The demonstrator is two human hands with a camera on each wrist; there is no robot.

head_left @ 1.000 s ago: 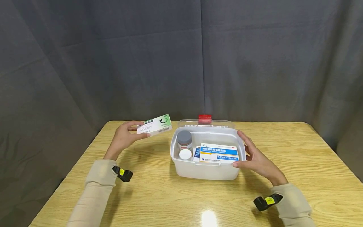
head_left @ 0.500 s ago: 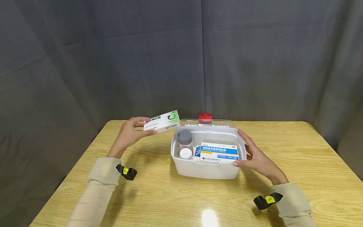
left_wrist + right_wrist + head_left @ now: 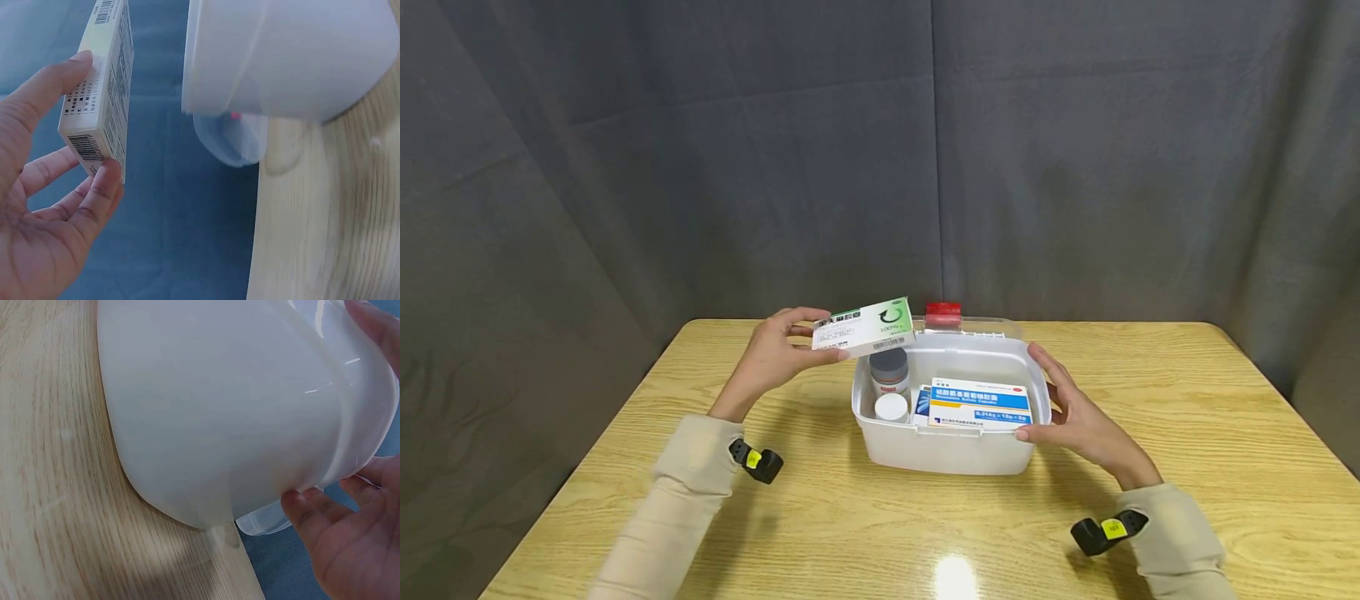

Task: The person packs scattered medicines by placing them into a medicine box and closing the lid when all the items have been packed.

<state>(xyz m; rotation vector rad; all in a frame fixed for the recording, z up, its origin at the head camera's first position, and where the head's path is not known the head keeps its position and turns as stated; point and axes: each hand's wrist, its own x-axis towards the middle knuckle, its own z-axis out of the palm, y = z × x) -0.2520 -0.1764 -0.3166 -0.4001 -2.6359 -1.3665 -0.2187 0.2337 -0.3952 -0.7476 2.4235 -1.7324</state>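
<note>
My left hand (image 3: 777, 354) pinches a white-and-green medicine box (image 3: 863, 327) between thumb and fingers, slightly tilted. The medicine box is above the left rear rim of a white plastic storage box (image 3: 943, 452). In the left wrist view, the thumb lies on one narrow side of the medicine box (image 3: 100, 87). My right hand (image 3: 1086, 425) holds the storage box's right end, thumb at the front rim and fingers around the far side. Inside stand a grey-capped bottle (image 3: 889, 371), a white-capped bottle (image 3: 891, 407) and a blue-and-white medicine box (image 3: 980, 403).
Behind the storage box, its clear lid (image 3: 981, 327) with a red latch (image 3: 943, 315) hangs open. Another blue carton (image 3: 922, 406) is partly covered inside. The wooden table (image 3: 865, 533) ends at a dark grey curtain (image 3: 820, 192).
My left hand has carried the white-and-green medicine box to the right, from beside the storage box to over its left rear rim. The right hand has stayed in place.
</note>
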